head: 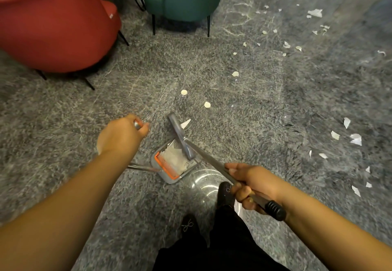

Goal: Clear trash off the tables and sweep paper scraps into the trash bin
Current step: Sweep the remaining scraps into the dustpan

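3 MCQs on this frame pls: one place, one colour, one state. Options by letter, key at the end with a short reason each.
1. Where is the dustpan?
A. On the floor in front of the person's feet
B. On the red chair
C. Under the green chair

2. What colour is the comb strip on the dustpan's edge?
A. Blue
B. Orange
C. Yellow

3. What is the right hand doing?
A. Hanging free
B. Picking up a scrap
C. Gripping the broom handle

Key:
1 A: the dustpan sits on the grey floor just ahead of the shoes, away from both chairs.
2 B: the comb strip is plainly orange against the grey pan.
3 C: the fingers curl round the broom handle above its black grip, with the broom head at the dustpan's mouth.
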A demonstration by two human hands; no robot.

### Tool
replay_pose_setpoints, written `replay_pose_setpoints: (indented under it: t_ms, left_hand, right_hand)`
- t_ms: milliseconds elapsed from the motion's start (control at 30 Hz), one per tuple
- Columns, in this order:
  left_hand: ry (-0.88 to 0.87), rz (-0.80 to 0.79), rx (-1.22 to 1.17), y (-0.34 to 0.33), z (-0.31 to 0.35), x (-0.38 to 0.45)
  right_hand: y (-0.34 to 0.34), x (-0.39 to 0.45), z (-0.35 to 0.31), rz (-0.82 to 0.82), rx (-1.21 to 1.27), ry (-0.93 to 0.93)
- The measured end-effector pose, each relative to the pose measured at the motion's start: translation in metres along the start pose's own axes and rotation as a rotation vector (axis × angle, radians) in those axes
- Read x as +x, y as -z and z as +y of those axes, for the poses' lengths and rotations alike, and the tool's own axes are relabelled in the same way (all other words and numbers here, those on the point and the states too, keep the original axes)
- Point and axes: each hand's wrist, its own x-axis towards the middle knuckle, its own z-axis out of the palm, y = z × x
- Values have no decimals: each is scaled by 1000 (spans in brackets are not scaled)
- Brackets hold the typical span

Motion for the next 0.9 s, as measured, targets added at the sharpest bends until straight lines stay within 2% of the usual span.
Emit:
replay_pose_setpoints:
  t_ms: [200,400,700,900]
  left_hand:
    - [64,18,-19,15,-20,-17]
    - [148,56,-25,32,-34,-17]
    - [199,121,-37,45,-33,19]
    - [275,142,21,49,-2,60]
  right_hand:
    - [5,8,-15,43,53,60]
    - [7,41,-40,20,97,63]
    - [6,129,-124,-152,280,-73]
    - [5,195,-180,-202,146,-72]
